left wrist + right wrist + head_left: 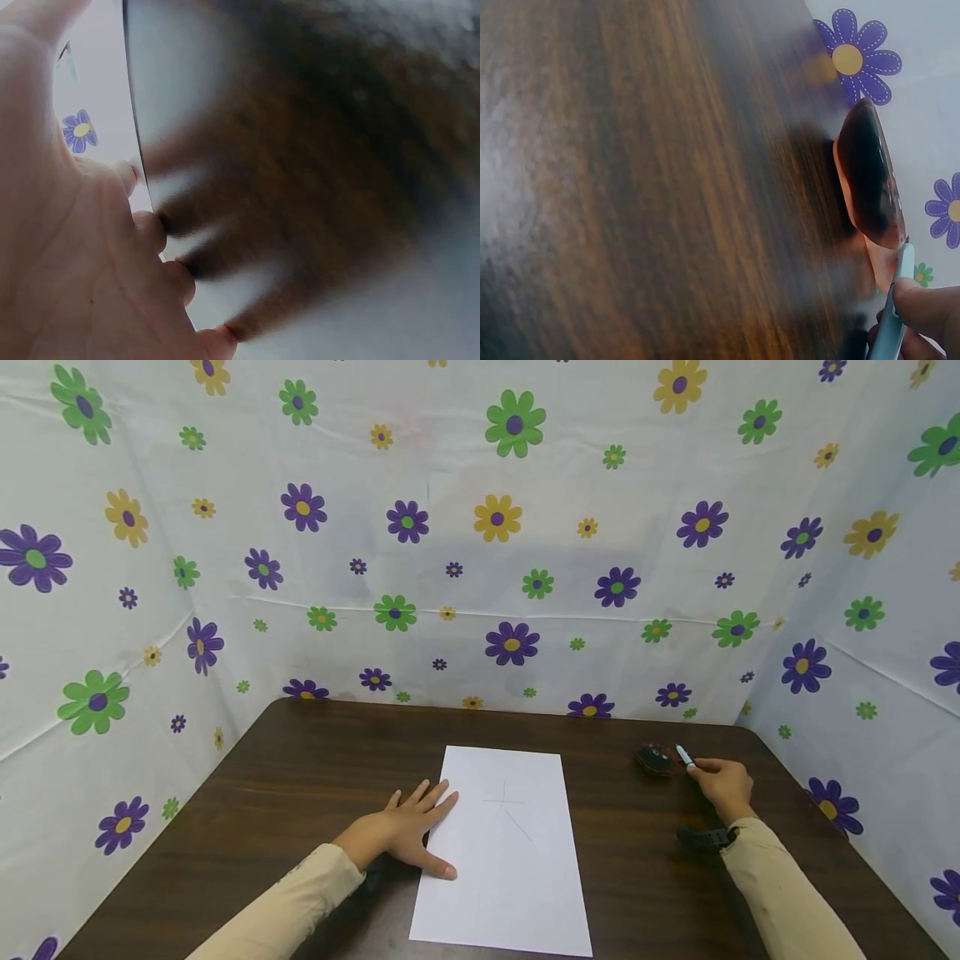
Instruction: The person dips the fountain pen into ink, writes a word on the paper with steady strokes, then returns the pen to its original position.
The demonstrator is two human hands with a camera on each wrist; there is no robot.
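Note:
A white sheet of paper (510, 885) lies on the table, with a few thin straight lines drawn in its upper half. My left hand (412, 831) rests on the paper's left edge, fingers spread and thumb out to the side. In the left wrist view the palm of the left hand (82, 247) and its fingertips show at the table surface. Over at the right, my right hand (726, 787) pinches a light-coloured pen (684, 756) between thumb and fingers. The dark tip of the pen (895, 315) points up beside a black computer mouse (657, 760) with a reddish edge.
The dark wood-grain table (330, 752) reaches back to a white curtain (450, 543) printed with flowers, which also encloses both sides. A dark strap (703, 837) sits at the right wrist.

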